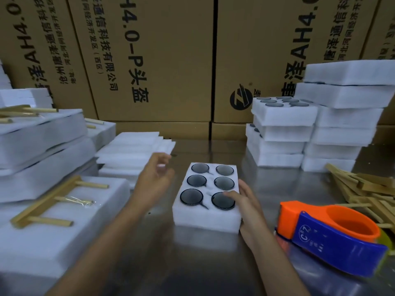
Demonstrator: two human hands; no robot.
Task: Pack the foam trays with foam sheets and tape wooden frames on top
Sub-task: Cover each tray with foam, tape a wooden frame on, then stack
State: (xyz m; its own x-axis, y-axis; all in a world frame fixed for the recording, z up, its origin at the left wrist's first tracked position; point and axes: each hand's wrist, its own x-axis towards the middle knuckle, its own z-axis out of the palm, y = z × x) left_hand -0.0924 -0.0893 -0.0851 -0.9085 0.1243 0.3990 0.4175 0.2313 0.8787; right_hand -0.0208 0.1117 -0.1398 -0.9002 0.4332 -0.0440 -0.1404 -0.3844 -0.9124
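White foam tray (206, 218) with six round dark lenses sits mid-bench on the shiny metal bench (192, 263), toward the near edge. Right hand (245, 201) rests on its right side, fingers straight, thumb on top. Left hand (155, 178) hovers beside it, loosely curled, empty. Stack of white foam sheets (136, 146) behind it; orange-blue tape dispenser (333, 231) at right edge.
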